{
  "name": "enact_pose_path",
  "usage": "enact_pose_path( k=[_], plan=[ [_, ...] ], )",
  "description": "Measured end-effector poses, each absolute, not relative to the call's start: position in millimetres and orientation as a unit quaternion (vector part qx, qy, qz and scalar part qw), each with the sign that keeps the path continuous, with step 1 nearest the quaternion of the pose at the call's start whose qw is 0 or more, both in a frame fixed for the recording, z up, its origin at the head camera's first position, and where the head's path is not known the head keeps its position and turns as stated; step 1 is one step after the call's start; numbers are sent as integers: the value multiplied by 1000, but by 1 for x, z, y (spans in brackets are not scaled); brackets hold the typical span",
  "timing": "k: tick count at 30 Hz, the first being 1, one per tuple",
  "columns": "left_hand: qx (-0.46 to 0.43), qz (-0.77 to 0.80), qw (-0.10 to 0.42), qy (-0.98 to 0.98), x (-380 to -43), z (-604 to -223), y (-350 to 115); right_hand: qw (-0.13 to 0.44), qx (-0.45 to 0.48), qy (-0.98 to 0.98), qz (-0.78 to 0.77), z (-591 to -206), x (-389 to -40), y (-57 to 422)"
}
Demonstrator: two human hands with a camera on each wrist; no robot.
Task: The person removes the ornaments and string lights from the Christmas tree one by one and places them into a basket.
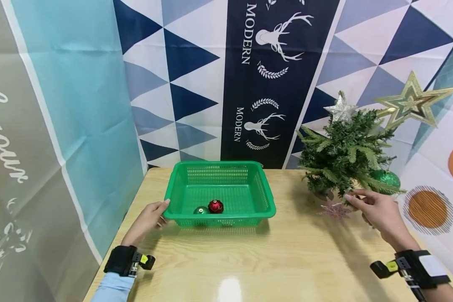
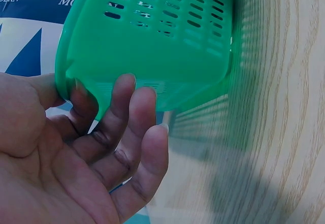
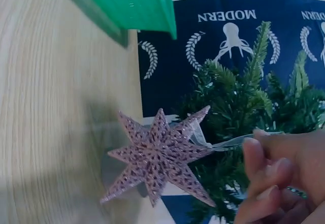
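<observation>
My left hand pinches the near left corner of a green plastic basket between thumb and index finger, the other fingers loosely bent below the rim. Inside the basket lie a red ball ornament and a green ball ornament. At the right, my right hand pinches the pale ribbon loop of a pink glittery star ornament. That star hangs beside the lower branches of a small artificial Christmas tree. Whether the ribbon touches a branch I cannot tell.
On the tree are a silver star, a large gold star and a green glitter ball. The wooden table meets a patterned cloth backdrop behind. The tree stands near the table's right side.
</observation>
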State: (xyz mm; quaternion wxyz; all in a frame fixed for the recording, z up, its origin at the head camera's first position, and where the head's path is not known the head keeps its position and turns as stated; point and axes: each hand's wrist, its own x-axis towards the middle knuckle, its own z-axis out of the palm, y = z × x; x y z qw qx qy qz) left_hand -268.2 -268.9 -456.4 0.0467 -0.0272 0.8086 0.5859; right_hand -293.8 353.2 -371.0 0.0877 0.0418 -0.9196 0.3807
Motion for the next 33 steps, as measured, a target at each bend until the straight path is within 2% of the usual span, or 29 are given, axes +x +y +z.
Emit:
enact_pose_path(
  k=[8,19,33],
  plan=[
    [-30,589,43,806,-269,-459,-265,100,26,-908,405,-374,-294,362],
    [-19,595,45,803,-270,-457,-268,121,44,-874,469,-354,-290,365],
    [-29,592,43,804,-270,-459,-269,128,65,-897,418,-335,-281,359]
  ],
)
